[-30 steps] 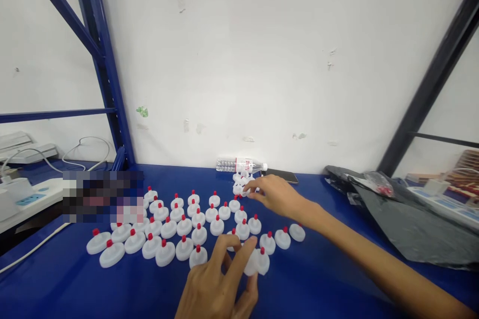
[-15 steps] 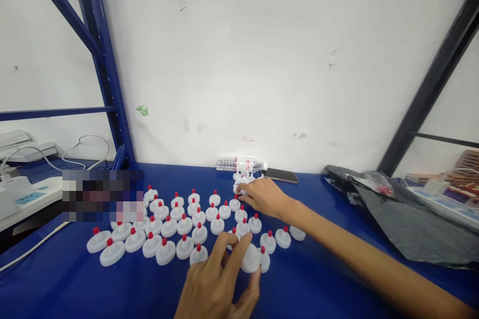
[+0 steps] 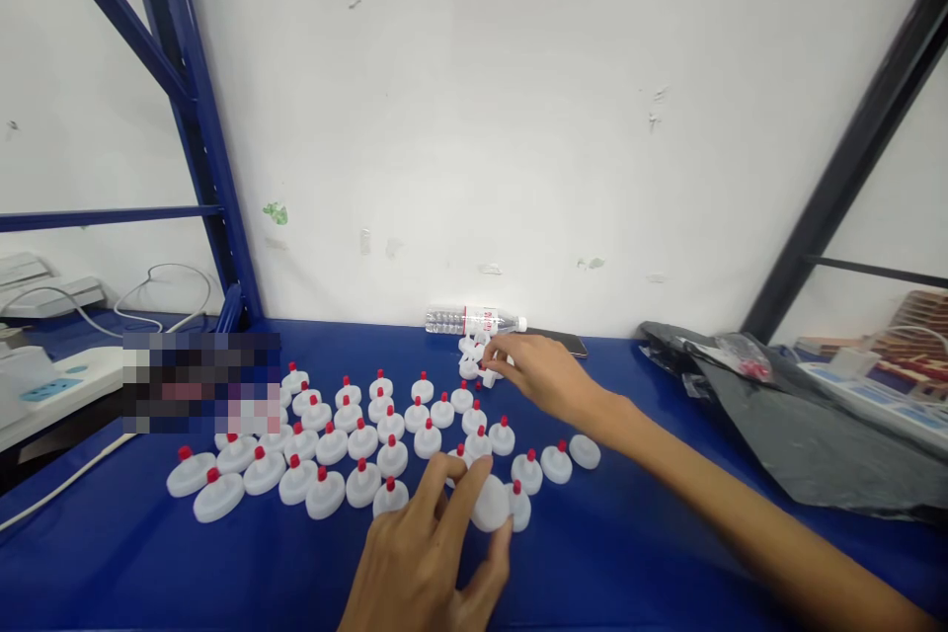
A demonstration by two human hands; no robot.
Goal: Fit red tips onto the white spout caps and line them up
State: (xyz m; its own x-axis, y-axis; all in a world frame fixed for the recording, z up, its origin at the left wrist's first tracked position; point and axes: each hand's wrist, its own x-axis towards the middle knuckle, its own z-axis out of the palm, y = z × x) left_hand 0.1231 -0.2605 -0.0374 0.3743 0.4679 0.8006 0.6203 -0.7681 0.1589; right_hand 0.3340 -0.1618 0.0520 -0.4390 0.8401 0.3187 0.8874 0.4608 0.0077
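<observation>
Between the thumb and fingers of my left hand is a round white plastic cap, its flat face turned towards me. Farther out, my right hand has its fingertips pinched together at a small pile of white plastic pieces; whether they grip one of these is hidden. Many white caps with red tips stand in loose rows to the left and around my left hand. One white disc without a visible red tip lies at the right end of the caps, near my right forearm.
Behind the pile a clear water bottle lies on its side, beside a dark phone. A grey plastic bag covers the table's right side. At left are a white power strip and cables. A blue post rises there.
My right hand has shifted slightly from the red-tipped caps to the white pile's right side, uncovering more of it. My left hand keeps its cap. The view has tilted slightly.
</observation>
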